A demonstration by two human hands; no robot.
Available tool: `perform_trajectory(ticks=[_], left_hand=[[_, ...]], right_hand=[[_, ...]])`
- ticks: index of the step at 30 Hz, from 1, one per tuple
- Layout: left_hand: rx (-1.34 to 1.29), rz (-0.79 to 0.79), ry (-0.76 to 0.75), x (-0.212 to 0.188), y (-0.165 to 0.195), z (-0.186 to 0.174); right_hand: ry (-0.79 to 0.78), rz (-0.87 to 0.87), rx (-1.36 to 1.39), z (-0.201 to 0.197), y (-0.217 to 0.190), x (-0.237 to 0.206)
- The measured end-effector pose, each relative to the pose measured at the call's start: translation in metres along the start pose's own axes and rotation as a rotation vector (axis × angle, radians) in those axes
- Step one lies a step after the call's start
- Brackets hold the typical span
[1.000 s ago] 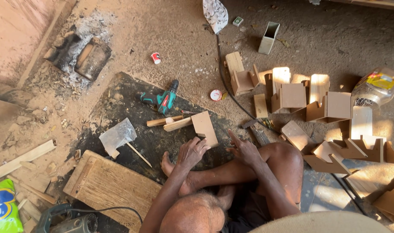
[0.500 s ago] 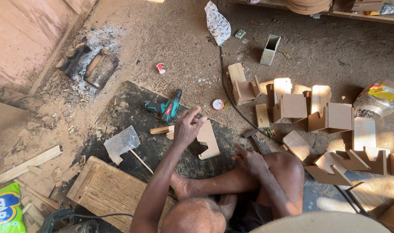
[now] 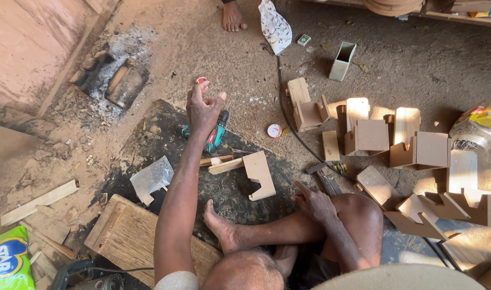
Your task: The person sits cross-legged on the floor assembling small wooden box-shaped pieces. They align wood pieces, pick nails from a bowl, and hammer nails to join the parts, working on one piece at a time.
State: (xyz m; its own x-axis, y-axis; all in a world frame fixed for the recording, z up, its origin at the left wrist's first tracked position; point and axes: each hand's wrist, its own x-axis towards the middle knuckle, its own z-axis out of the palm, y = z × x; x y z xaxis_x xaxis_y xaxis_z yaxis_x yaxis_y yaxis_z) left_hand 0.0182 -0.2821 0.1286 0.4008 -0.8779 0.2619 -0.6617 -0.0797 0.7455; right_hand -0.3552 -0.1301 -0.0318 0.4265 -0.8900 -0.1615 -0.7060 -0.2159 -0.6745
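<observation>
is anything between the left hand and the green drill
Nothing visible. The left hand hovers open right above the drill, partly covering it from view, with no other object between them. The right hand rests by the knee.

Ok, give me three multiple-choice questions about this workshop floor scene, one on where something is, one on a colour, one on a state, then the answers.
1. Where is the left hand?
A. raised open above the cordless drill
B. flat on the wooden board
C. on the clear plastic bag

2. What colour is the drill's body?
A. yellow
B. teal green
C. white

3. What is the right hand doing?
A. gripping the hammer
B. lifting the notched wooden piece
C. resting on the bent leg, holding nothing

Answers: 1 A, the spread fingers hover over the drill on the dark mat. 2 B, its casing shows teal green beside the hand. 3 C, the hand lies on the shin with no tool in it.
</observation>
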Motion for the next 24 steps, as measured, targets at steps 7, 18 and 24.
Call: perform_trajectory(ticks=[7, 18, 24], left_hand=[[-0.003, -0.119, -0.106, -0.020, -0.043, 0.036], [0.183, -0.168, -0.359, -0.038, -0.055, 0.097], [0.335, -0.083, -0.388, -0.034, -0.079, 0.123]], right_hand=[[0.021, -0.003, -0.012, 0.001, -0.002, 0.006], [0.008, 0.032, -0.016, 0.003, -0.007, 0.025], [0.002, 0.063, -0.033, 0.005, -0.008, 0.031]])
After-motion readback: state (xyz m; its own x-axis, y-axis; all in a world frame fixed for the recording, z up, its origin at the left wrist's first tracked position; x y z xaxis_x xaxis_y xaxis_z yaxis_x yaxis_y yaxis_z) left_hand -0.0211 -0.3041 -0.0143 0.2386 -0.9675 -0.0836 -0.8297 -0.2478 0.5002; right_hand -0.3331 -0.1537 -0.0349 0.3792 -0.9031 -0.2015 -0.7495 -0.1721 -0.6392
